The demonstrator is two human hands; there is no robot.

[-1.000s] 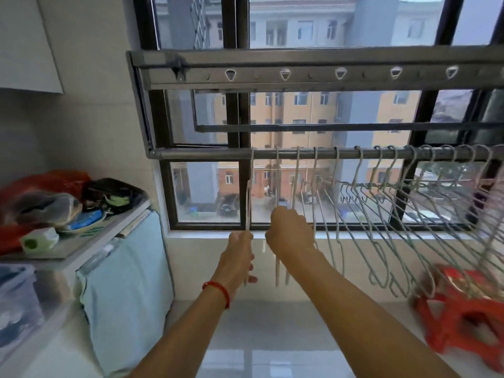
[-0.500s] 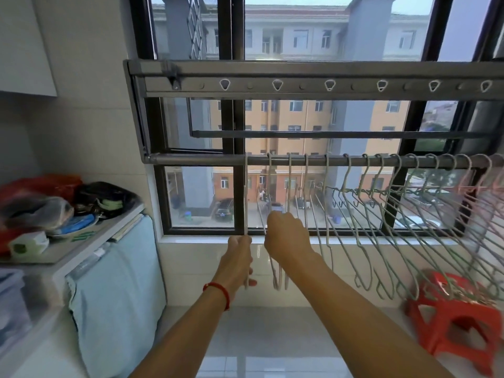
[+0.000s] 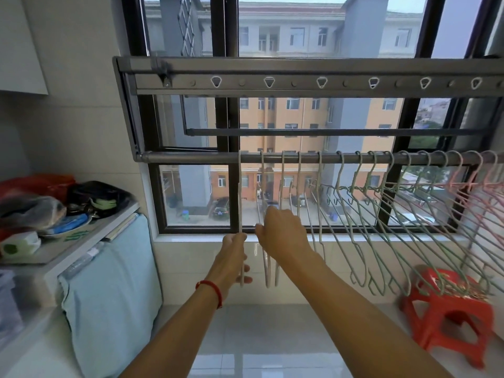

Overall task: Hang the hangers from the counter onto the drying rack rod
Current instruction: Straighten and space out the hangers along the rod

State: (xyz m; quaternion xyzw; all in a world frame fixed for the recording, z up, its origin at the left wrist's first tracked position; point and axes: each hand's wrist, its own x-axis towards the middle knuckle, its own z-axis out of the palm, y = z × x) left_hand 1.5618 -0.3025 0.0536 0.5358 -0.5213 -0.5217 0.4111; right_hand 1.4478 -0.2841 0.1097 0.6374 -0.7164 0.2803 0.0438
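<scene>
A grey drying rack rod (image 3: 191,157) runs across the window at mid height. Several pale green and white wire hangers (image 3: 354,214) hang from it, with pink ones (image 3: 474,186) at the far right. The leftmost white hanger (image 3: 240,192) hangs edge-on, hooked over the rod. My left hand (image 3: 234,257), with a red string at the wrist, is closed around that hanger's lower part. Just right of it, my right hand (image 3: 283,233) rests its fingers on the neighbouring hangers (image 3: 266,268); whether it grips one is unclear.
A shelf (image 3: 90,241) at the left holds bags and small items, with a light blue cloth (image 3: 109,290) draped below it. A red plastic stool (image 3: 450,309) stands at the lower right. A second rail (image 3: 300,83) with hook holes sits above the rod.
The view has tilted down a little, so the rack sits lower in frame. Both hands stay at the leftmost hangers; my right hand has shifted slightly right and its fingers have loosened.
</scene>
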